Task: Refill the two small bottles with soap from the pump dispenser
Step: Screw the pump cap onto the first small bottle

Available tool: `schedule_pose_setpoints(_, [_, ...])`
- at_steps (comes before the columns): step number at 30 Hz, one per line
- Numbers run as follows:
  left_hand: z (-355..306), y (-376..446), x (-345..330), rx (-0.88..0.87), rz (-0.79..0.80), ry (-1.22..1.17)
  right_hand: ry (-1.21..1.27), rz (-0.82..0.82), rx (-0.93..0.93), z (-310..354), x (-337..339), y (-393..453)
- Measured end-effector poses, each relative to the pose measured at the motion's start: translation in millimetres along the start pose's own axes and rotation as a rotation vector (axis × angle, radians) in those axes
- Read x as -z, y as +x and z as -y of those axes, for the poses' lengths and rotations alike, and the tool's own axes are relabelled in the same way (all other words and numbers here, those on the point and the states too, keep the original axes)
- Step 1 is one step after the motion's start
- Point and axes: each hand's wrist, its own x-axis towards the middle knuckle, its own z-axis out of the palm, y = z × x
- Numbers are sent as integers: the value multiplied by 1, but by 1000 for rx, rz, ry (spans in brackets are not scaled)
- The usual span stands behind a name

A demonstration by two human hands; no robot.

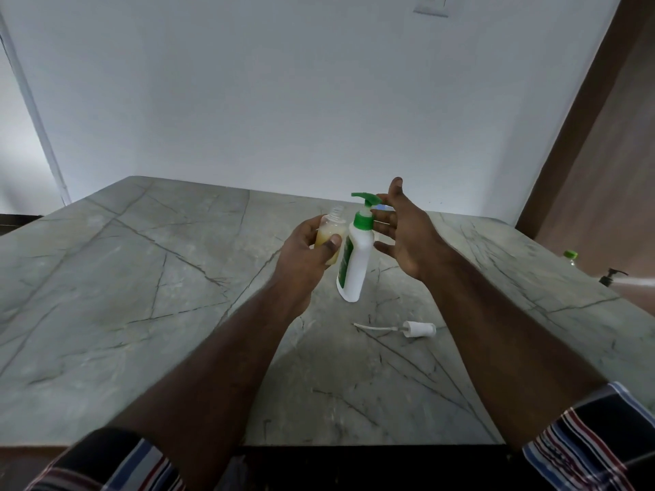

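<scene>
Marble table; spray cap near pump dispenser; far-right bottles

Grey veined stone table, white wall.

Both forearms are extended forward over the surface. The left hand is curled, thumb pressed across the front. The right hand is held spread, fingers straight, palm turned leftward.

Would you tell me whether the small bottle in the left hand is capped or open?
Open. The small bottle shows a bare threaded neck, and a white spray cap lies on the counter.
</scene>
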Motion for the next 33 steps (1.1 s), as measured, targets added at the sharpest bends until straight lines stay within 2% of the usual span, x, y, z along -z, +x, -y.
schedule_pose_setpoints(3, [2,-8,-2,23,13,-35,-53,-75,-2,-7,17,-6])
schedule_pose_setpoints(6, [4,-16,-3,22,25,-45,-250,-84,23,-15,34,-16])
schedule_pose_setpoints(9, [5,-23,-2,15,29,-55,-540,63,16,-23,50,-27])
schedule_pose_setpoints(13, [8,-30,-4,0,23,-15,-902,335,-126,-26,58,-41])
schedule_pose_setpoints(16, [10,-33,-4,3,21,13,-961,465,-211,-24,59,-48])
schedule_pose_setpoints(20, [14,-33,0,2,22,26,-1035,588,-191,-25,62,-50])
schedule_pose_setpoints(23, [15,-32,1,-2,28,42,-1111,594,-136,-29,62,-49])
schedule_pose_setpoints(27, [16,-31,1,-14,39,58,-969,523,-75,-27,62,-49])
schedule_pose_setpoints(33, [18,-28,4,2,49,14,-410,315,43,6,64,-48])
